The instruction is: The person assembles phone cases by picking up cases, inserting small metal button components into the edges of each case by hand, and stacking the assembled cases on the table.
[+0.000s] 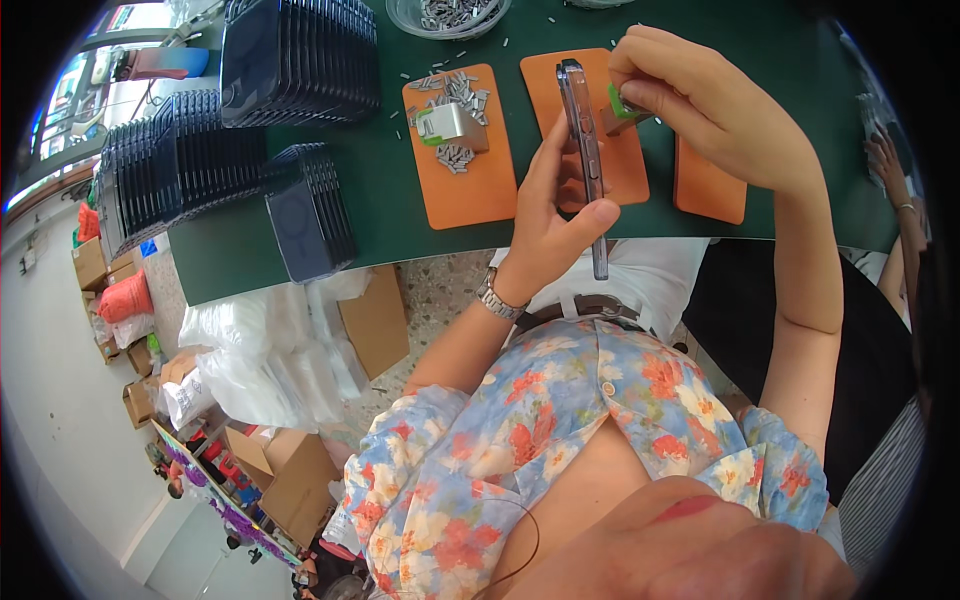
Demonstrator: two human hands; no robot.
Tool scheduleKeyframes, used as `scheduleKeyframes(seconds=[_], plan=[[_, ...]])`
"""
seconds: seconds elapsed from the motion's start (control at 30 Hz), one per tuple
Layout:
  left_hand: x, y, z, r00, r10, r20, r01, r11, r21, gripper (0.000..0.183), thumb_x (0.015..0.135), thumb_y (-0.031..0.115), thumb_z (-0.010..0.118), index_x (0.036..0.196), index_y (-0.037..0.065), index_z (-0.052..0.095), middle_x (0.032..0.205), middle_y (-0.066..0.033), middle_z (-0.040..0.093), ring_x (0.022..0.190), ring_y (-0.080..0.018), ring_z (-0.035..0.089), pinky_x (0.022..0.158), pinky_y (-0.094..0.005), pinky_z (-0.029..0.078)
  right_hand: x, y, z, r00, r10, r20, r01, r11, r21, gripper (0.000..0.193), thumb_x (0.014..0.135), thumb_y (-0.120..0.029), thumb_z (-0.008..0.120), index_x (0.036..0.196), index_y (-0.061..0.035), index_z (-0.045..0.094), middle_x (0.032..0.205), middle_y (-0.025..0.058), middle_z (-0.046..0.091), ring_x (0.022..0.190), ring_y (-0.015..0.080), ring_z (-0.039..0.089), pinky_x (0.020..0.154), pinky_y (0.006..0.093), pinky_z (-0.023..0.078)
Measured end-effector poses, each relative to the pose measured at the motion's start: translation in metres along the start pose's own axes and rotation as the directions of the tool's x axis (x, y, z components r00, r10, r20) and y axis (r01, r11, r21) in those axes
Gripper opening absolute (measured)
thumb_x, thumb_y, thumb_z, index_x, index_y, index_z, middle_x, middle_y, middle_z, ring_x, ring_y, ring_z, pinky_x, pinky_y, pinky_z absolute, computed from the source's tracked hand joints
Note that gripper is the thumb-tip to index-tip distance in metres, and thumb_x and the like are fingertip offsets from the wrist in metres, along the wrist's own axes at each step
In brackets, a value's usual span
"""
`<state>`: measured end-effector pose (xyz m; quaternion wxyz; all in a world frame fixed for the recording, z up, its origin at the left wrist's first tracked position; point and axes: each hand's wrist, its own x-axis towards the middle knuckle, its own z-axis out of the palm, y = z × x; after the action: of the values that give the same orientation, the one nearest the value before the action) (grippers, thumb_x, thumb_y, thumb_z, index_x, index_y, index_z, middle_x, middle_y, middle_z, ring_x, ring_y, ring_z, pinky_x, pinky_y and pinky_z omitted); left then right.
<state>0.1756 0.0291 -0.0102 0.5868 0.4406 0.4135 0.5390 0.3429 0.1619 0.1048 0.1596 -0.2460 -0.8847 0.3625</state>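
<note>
My left hand (548, 222) holds a dark, clear-edged phone case (588, 165) upright, its narrow side with the button cut-outs facing up. Fingers lie behind it and the thumb presses its near edge. Just right of the case, my right hand (725, 115) is closed in a pinch beside a small metal block with a green edge (619, 108). Whatever lies between those fingertips is hidden. The block is over the middle orange pad (628, 185). On the left orange pad (462, 200) sits a silver block with a green edge (455, 126) among loose small metal pieces (456, 158).
Stacked dark phone cases (300, 65) fill the left of the green table (390, 240), with more cases (185, 165) and a shorter stack (312, 215) nearby. A clear bowl (405, 22) of metal pieces stands at the back. Another orange pad (712, 185) lies right. Plastic bags (270, 350) sit below left.
</note>
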Motion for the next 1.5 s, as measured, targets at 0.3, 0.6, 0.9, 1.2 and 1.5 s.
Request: scheduleKeyframes(seconds=[0.3,0.6,0.9,1.2,1.5], plan=[[-0.005,0.002,-0.002,0.999,0.03,0.021,-0.031,0.997,0.075,0.081,0.084,0.05,0.065,0.136,-0.004,0.036,0.124,-0.0114,0.05,0.094,-0.0158,0.06,0.078,-0.0297,0.051,0.022,-0.008,-0.021,0.965,0.088,0.249,-0.039,0.979,-0.198,0.011,0.096,-0.013,0.053,0.093,-0.0024,0.051,0.076,0.0058,0.052,0.073,0.0163,0.056,0.066,0.0264,0.045],[-0.006,0.002,0.008,0.999,0.038,0.015,-0.038,0.999,0.031,0.079,0.086,0.049,0.064,0.138,-0.003,0.035,0.124,-0.0121,0.05,0.091,-0.0156,0.06,0.078,-0.0307,0.051,0.032,-0.012,-0.038,0.862,0.298,0.409,-0.363,0.928,0.089,0.017,0.089,-0.016,0.063,0.089,0.0012,0.063,0.074,0.0068,0.062,0.068,0.0126,0.056,0.062,0.027,0.045],[0.009,0.012,0.023,0.981,-0.19,0.025,0.192,0.977,-0.094,0.091,0.085,0.029,0.071,0.149,-0.006,0.016,0.111,-0.0094,0.055,0.085,-0.0115,0.058,0.074,-0.0246,0.05,0.004,-0.029,0.002,0.872,0.453,-0.183,-0.373,0.859,0.35,0.019,0.092,-0.018,0.061,0.098,0.0006,0.06,0.081,0.0047,0.063,0.073,0.0103,0.057,0.068,0.0232,0.046],[0.022,0.011,0.03,0.945,-0.328,-0.008,0.326,0.94,-0.097,0.096,0.084,0.034,0.073,0.148,-0.008,0.016,0.106,-0.0074,0.056,0.084,-0.0102,0.056,0.068,-0.0228,0.049,-0.002,0.038,0.044,0.87,0.39,-0.303,-0.19,0.83,0.524,0.016,0.096,-0.02,0.058,0.098,-0.0042,0.056,0.08,-0.0001,0.057,0.075,0.0072,0.056,0.065,0.0207,0.043],[0.03,0.009,0.041,0.94,-0.34,-0.03,0.332,0.93,-0.157,0.086,0.083,0.029,0.074,0.146,-0.003,0.025,0.107,-0.004,0.053,0.083,-0.0074,0.053,0.069,-0.021,0.047,-0.002,0.056,0.046,0.909,0.325,-0.263,-0.081,0.754,0.652,0.02,0.096,-0.022,0.059,0.106,-0.0043,0.06,0.089,-0.0013,0.06,0.081,0.0036,0.055,0.072,0.0174,0.043]])
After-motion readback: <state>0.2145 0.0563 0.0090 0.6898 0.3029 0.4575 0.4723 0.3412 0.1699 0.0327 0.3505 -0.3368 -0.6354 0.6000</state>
